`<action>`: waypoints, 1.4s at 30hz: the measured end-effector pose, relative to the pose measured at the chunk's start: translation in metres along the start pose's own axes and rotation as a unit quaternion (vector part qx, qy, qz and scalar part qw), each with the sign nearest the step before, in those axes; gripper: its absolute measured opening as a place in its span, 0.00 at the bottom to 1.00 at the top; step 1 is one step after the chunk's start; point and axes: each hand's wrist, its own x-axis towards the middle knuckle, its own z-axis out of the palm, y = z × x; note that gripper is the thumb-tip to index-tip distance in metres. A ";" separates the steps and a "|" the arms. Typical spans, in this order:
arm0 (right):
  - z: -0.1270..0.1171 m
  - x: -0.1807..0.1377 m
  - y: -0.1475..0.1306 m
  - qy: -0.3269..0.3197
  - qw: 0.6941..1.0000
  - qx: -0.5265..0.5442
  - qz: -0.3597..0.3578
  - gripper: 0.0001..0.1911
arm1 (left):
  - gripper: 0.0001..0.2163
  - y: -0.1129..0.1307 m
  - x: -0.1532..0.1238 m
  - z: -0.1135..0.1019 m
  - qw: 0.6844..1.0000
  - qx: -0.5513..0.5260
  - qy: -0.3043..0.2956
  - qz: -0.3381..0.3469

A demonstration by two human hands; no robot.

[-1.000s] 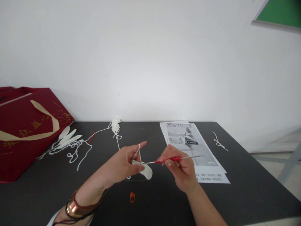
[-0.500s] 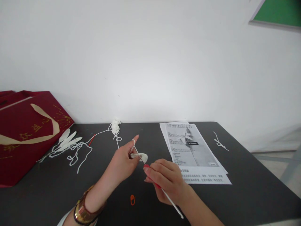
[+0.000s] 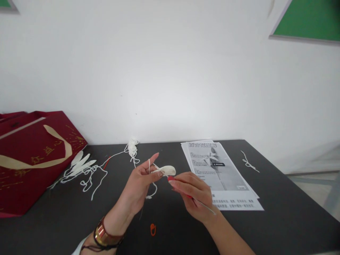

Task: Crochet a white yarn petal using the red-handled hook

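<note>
My left hand (image 3: pixel 139 182) pinches a small white crocheted petal (image 3: pixel 169 170) between thumb and fingers. White yarn (image 3: pixel 149 166) loops over its raised index finger, and a loose tail hangs below the hand. In my right hand (image 3: pixel 193 193) is a crochet hook (image 3: pixel 189 196) with a red grip, held like a pen. Its metal tip reaches the near edge of the petal by my left fingertips; the exact stitch is too small to make out. The hook's other end sticks out below the right hand.
A white yarn bundle (image 3: pixel 132 148) lies near the wall. Several finished petals (image 3: pixel 81 164) with tangled tails lie beside a dark red bag (image 3: pixel 39 156). Printed pattern sheets (image 3: pixel 225 177) are at right, with a yarn scrap (image 3: pixel 249 164) beyond. An orange stitch marker (image 3: pixel 153 229) lies in front.
My left hand has turned, showing more of the petal and the hanging yarn tail. The hook now lies flatter, and the right hand has shifted slightly right. The camera view has moved a little.
</note>
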 end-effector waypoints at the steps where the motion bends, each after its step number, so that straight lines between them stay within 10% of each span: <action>1: -0.001 0.000 0.001 -0.006 1.000 -0.014 -0.018 0.20 | 0.35 0.000 0.000 0.000 1.000 -0.006 -0.002 -0.008; 12: 0.010 -0.013 -0.003 -0.043 0.970 -0.214 -0.111 0.15 | 0.30 -0.012 0.001 -0.001 0.940 0.267 0.065 0.201; 20: 0.006 -0.008 0.002 -0.015 0.995 -0.083 -0.057 0.19 | 0.37 -0.003 0.003 -0.003 0.989 0.110 -0.017 0.094; 30: 0.003 -0.010 -0.002 -0.041 0.968 -0.191 -0.158 0.15 | 0.39 0.003 -0.004 0.002 0.999 -0.005 -0.023 0.048; 42: 0.006 -0.012 0.002 -0.008 0.999 0.007 0.032 0.24 | 0.44 0.003 -0.006 0.006 0.990 0.061 -0.006 0.124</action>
